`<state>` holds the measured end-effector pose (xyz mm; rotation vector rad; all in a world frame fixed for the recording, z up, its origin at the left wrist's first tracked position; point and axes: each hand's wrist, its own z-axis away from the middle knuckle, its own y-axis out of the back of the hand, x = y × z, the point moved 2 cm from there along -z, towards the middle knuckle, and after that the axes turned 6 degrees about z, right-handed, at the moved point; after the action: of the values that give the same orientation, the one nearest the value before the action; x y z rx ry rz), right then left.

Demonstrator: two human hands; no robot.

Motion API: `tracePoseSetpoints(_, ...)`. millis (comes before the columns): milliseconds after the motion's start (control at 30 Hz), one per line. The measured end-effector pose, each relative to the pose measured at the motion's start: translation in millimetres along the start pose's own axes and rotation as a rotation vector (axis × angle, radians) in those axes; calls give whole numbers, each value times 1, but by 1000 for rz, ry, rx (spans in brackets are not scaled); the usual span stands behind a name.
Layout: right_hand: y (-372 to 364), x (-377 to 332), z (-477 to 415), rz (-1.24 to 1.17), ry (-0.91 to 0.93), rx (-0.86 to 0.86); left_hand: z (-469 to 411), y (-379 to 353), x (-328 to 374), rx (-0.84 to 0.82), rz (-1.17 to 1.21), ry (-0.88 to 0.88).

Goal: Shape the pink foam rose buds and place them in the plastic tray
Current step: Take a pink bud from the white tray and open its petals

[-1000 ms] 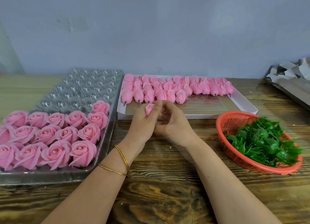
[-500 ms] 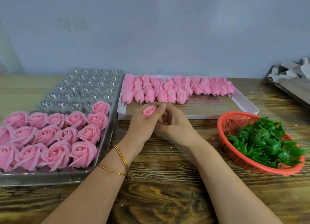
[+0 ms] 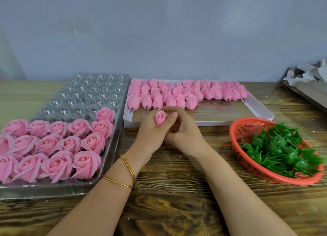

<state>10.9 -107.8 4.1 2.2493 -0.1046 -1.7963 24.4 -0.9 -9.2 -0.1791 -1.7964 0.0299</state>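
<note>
Head view.

1. Left hand (image 3: 152,131): fingers and thumb curled round the lower part of one pink rose bud (image 3: 160,118), gripped upright with its tip showing above the knuckles. Two gold bangles (image 3: 127,172) sat on the wrist.
2. Right hand (image 3: 184,130): pressed against the left hand's right side, fingers curled inward. Whether it held any part of the bud could not be told; the fingertips were hidden.
3. Plastic tray (image 3: 113,148): left of the grip, on the wooden table (image 3: 177,204). Its near rows held shaped roses (image 3: 53,147), opened and upright in their cups, one more standing alone in the next row. The far cups were bare.
4. White cardboard tray (image 3: 261,110): just beyond the grip. Unshaped buds (image 3: 177,94) lay in overlapping rows along its far side, short stems pointing toward the hands.
5. Red basket (image 3: 234,140): right of the grip, apart from both hands, filled with green plastic calyxes (image 3: 283,147).
6. Folded grey card (image 3: 304,83): far right, beyond the basket, partly cut by the frame edge.
7. The held bud was above the table, between the two trays and in neither.
</note>
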Motion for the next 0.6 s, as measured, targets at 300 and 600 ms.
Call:
tracePoseSetpoints(300, -2, -3, 1, -60, -38, -55, -1, 3, 1, 20, -4, -42)
tracePoseSetpoints(600, -2, -3, 1, 9, 12, 19, -2, 1, -3, 35, 0, -18)
